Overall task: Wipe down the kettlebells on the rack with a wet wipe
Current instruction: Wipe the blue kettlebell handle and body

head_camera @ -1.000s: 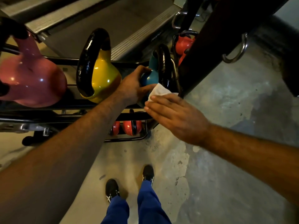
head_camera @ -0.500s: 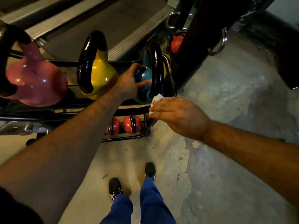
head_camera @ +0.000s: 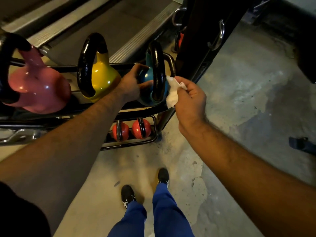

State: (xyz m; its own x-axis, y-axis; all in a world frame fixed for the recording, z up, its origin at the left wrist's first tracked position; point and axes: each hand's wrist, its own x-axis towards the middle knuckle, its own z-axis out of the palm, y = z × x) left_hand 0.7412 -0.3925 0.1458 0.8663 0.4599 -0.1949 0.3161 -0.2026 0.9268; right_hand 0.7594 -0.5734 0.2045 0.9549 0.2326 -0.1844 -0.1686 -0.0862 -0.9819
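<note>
The glossy pink kettlebell (head_camera: pixel 37 88) with its black handle is cut off by the left edge. The left hand (head_camera: pixel 131 84) and a black handle hide much of the blue kettlebell (head_camera: pixel 147 77). The right hand's (head_camera: pixel 189 100) palm hides part of the crumpled white wet wipe (head_camera: pixel 172 94).

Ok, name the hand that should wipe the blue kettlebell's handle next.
Right. The right hand already pinches the wet wipe beside the blue kettlebell, close to its black handle. The left hand grips the bell's body, probably steadying it.

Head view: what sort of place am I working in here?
Most likely a gym: coloured kettlebells sit on a black tiered rack, and what looks like a treadmill stands behind it on a worn concrete floor.
</note>
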